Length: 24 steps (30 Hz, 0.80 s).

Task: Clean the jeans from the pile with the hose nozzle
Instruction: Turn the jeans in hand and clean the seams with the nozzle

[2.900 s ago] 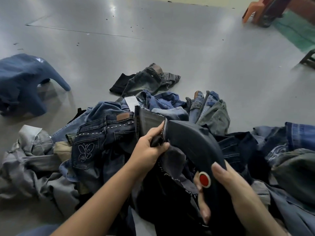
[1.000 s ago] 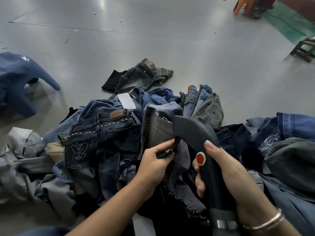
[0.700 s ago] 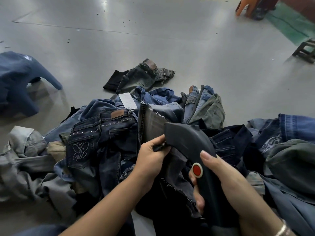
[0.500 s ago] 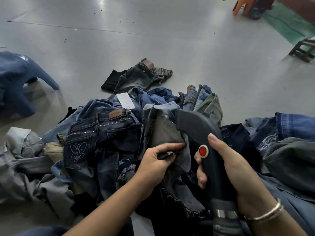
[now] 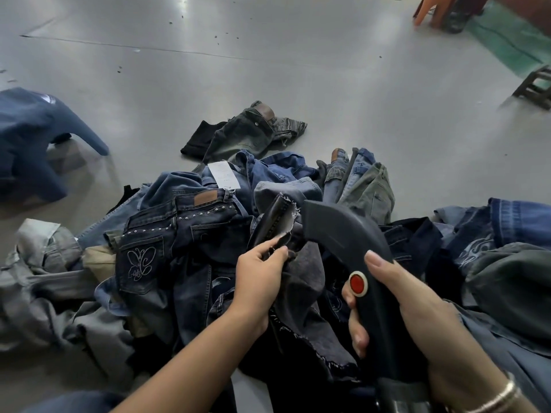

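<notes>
A big pile of jeans (image 5: 190, 239) lies on the grey floor in front of me. My left hand (image 5: 259, 278) pinches the frayed hem of a dark grey pair of jeans (image 5: 304, 281) and holds it up above the pile. My right hand (image 5: 408, 305) grips the black hose nozzle (image 5: 343, 234), its fingers curled round the handle beside the red button (image 5: 357, 283). The nozzle's mouth sits right beside the raised hem.
A separate dark pair of jeans (image 5: 244, 132) lies alone on the floor behind the pile. A blue garment (image 5: 32, 138) sits at the left. An orange stool (image 5: 432, 10) and a dark frame (image 5: 533, 87) stand at the far right, by a green floor strip (image 5: 507, 40).
The nozzle's mouth has slid back and forth over the raised hem. My left hand has shifted its pinch along the fabric, and the hem now stands higher and more folded.
</notes>
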{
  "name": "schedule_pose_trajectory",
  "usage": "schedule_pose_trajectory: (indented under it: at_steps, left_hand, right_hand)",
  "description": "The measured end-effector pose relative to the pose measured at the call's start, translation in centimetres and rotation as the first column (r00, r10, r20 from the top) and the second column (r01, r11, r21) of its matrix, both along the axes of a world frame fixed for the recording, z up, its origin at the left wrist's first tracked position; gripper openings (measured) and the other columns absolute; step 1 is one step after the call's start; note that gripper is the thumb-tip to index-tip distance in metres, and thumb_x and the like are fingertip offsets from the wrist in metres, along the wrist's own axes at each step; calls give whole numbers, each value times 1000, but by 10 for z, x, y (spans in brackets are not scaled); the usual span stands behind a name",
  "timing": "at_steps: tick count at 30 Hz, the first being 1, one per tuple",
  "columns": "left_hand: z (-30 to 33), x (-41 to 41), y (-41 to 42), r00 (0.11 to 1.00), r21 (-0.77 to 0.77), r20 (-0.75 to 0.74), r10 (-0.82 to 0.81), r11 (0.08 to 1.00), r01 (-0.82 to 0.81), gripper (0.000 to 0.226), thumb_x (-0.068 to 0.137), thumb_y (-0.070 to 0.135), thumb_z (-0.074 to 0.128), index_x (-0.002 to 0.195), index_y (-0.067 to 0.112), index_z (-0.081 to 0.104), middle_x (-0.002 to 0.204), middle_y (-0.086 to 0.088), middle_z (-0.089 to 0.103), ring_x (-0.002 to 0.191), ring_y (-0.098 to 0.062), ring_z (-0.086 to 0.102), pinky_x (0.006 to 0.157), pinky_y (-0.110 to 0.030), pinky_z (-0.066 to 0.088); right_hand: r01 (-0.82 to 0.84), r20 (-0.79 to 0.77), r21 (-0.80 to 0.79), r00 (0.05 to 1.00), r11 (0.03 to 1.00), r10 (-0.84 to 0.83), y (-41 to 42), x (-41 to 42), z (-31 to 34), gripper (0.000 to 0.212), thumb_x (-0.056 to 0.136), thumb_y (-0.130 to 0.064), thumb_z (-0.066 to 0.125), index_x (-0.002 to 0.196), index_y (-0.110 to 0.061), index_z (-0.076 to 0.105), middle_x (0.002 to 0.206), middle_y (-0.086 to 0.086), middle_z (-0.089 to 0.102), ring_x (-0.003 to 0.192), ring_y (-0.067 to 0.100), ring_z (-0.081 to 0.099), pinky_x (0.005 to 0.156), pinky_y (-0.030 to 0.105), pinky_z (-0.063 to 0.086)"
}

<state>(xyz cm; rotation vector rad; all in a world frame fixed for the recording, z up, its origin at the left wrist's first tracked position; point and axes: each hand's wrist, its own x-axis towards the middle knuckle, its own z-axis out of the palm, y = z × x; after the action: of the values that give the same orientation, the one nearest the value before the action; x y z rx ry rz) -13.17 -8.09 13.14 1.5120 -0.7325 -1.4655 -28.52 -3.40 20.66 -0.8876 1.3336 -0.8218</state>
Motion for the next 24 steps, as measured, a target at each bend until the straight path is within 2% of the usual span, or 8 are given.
schedule_pose_trajectory:
  at_steps: [1, 3, 4, 8, 13, 19, 21, 24]
  left_hand:
    - [0, 0, 0, 1000, -4, 12, 9, 1000, -9, 17, 91, 10, 61, 102, 19, 71, 98, -5, 74, 93, -17, 69, 86, -33, 57]
    - [1, 0, 2, 1000, -9, -6, -2, 1000, 2, 20, 92, 9, 58, 105, 18, 71, 103, -6, 73, 98, -20, 69, 90, -35, 55]
    - [2, -1, 3, 999, -4, -38, -27, 1000, 27, 22, 93, 7, 57, 104, 19, 72, 99, -6, 74, 94, -20, 70, 84, -32, 57]
    - [3, -1, 8, 987, -48, -88, -136, 990, 133, 29, 93, 2, 53, 91, 22, 73, 81, 3, 76, 75, -7, 71, 60, -15, 53]
    - [1, 0, 10, 980, -118, -8, -196, 974, 194, 38, 94, -3, 48, 101, 26, 73, 92, 10, 75, 87, -2, 69, 73, -13, 53]
    - [2, -3, 5, 984, -139, -22, -178, 975, 173, 38, 96, -1, 47, 92, 27, 73, 91, 2, 76, 84, -10, 70, 71, -18, 55]
    - [2, -3, 6, 981, -142, -36, -189, 973, 182, 37, 95, -1, 47, 90, 24, 74, 86, 2, 76, 80, -9, 70, 64, -16, 53]
    - [0, -2, 8, 978, -156, -3, -209, 966, 206, 43, 94, -6, 45, 96, 26, 74, 94, 11, 75, 92, 0, 68, 76, -10, 50]
  right_hand:
    - [7, 104, 22, 995, 1000, -9, 1, 7, 0, 22, 86, -33, 50, 72, -20, 62, 49, 8, 47, 43, 21, 59, 54, 32, 53]
    - [-13, 256, 134, 966, 991, -22, 1, 14, -8, 57, 70, -39, 57, 111, 1, 53, 57, 14, 52, 33, 26, 48, 40, 29, 47]
    - [-20, 276, 140, 961, 990, -20, 8, 13, -11, 64, 68, -42, 58, 113, 3, 49, 57, 14, 52, 33, 26, 47, 39, 27, 45]
    - [36, 204, 138, 977, 990, -65, 7, 16, -12, 54, 71, -54, 60, 85, -2, 52, 53, 12, 54, 39, 24, 51, 41, 27, 46]
    - [195, 199, 154, 954, 969, -223, -3, 7, -6, 47, 72, -51, 63, 83, -7, 52, 63, 10, 56, 41, 21, 51, 42, 31, 47]
    - [30, 219, 105, 974, 994, -52, 20, 18, -6, 53, 69, -53, 63, 84, -4, 50, 61, 12, 57, 40, 25, 52, 41, 29, 46]
    - [44, 212, 88, 975, 995, -62, 17, 21, -7, 50, 68, -52, 64, 83, -6, 51, 62, 11, 58, 39, 25, 52, 40, 28, 45]
    - [184, 146, 68, 970, 981, -193, 2, 9, -9, 51, 69, -51, 62, 86, -4, 53, 60, 11, 57, 38, 23, 52, 40, 27, 46]
